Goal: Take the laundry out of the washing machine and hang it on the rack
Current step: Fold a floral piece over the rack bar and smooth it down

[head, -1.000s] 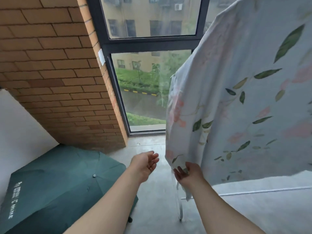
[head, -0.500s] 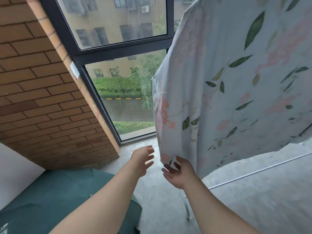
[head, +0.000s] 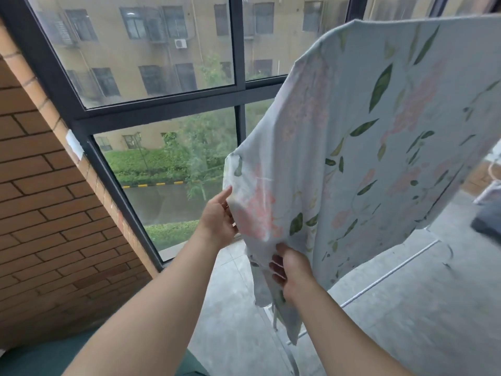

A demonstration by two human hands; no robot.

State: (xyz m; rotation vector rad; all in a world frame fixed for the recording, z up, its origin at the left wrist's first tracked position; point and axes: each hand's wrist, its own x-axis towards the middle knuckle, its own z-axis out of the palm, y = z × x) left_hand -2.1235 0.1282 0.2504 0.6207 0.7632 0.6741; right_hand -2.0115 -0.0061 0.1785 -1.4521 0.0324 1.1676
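Observation:
A large pale sheet printed with green leaves and pink flowers hangs draped over the drying rack, filling the right half of the view. The rack's white bar shows below the cloth. My left hand touches the sheet's left edge with fingers nearly straight. My right hand grips the lower left corner of the sheet, fingers curled into the fabric; a strip of cloth dangles below it. The washing machine is out of view.
A brick wall rises on the left. A dark-framed window stands straight ahead, close behind the sheet. A green umbrella lies at the bottom left. Grey floor stretches below the rack.
My view tilted upward. My left hand rose from empty air to the sheet's left edge. My right hand moved up along the lower corner and now holds it.

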